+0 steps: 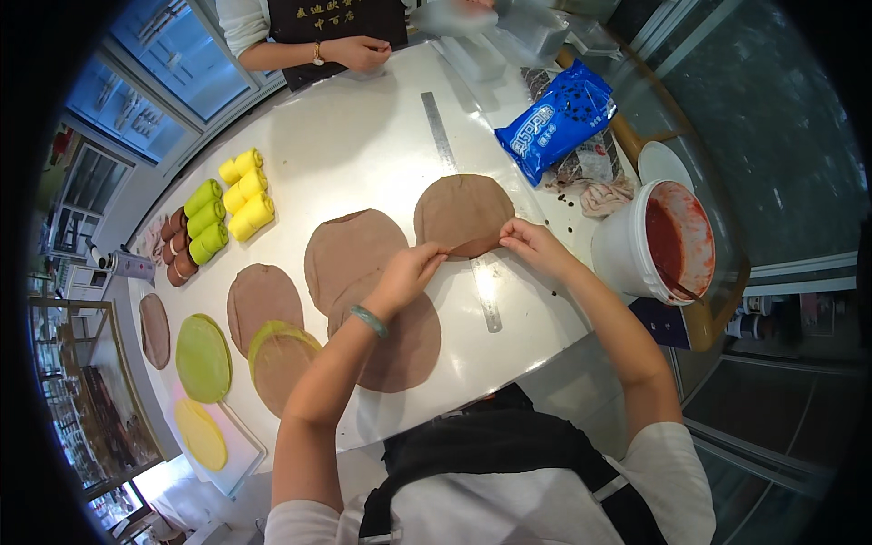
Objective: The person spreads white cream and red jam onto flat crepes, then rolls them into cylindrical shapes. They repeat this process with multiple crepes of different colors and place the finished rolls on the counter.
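A thin round brown crepe (463, 211) lies on the white table in front of me, its near edge lifted and folded a little. My left hand (406, 275) pinches that edge at its left end, fingers closed. At the right end of the same edge my right hand (534, 245) is closed in a pinch too. Under my left forearm lies another brown crepe (400, 341), partly hidden by the arm. It overlaps a further brown crepe (354, 250). A metal ruler (438, 132) runs beneath the crepe I hold and shows on both sides of it.
Yellow rolls (247, 191), green rolls (207, 218) and brown rolls (178, 250) sit at the left, beyond green crepes (203, 359) and a yellow crepe (200, 434). Right stand a white bucket (627, 245) of red filling and a blue packet (559, 123). A person's hand (361, 53) is across the table.
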### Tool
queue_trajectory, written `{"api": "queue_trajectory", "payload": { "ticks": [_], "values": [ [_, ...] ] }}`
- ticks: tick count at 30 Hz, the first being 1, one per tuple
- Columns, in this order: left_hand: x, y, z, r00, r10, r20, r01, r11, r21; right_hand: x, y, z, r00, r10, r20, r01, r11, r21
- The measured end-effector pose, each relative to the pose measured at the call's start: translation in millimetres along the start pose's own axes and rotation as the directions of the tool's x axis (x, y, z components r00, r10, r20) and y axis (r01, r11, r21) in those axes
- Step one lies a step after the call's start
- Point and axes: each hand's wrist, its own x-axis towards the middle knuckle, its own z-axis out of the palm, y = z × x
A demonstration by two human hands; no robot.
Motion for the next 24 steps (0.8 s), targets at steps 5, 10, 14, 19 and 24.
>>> {"api": "queue_trajectory", "payload": {
  "ticks": [5,10,14,19,24],
  "values": [
    [-13,-11,11,0.943,0.320,0.094,-0.333,0.913,0.234,-8,0,-6,0.951,-0.098,0.292,0.209,0.901,-0.379],
    [-33,4,3,0.886,0.376,0.270,-0.462,0.753,0.468,-28,1,-1,0.854,-0.326,0.405,0.519,0.584,-0.625],
    [-53,3,4,0.905,0.323,0.277,-0.419,0.789,0.449,-36,-19,-4,0.852,-0.265,0.452,0.520,0.542,-0.661],
    [-40,1,-16,0.980,0.200,0.009,-0.185,0.887,0.422,-39,-26,-18,0.869,-0.337,0.363,0.494,0.548,-0.675],
    [7,-22,-17,0.924,0.035,-0.381,0.168,0.858,0.485,-39,-20,-16,0.927,-0.244,-0.285,-0.086,0.600,-0.795]
  ]
}}
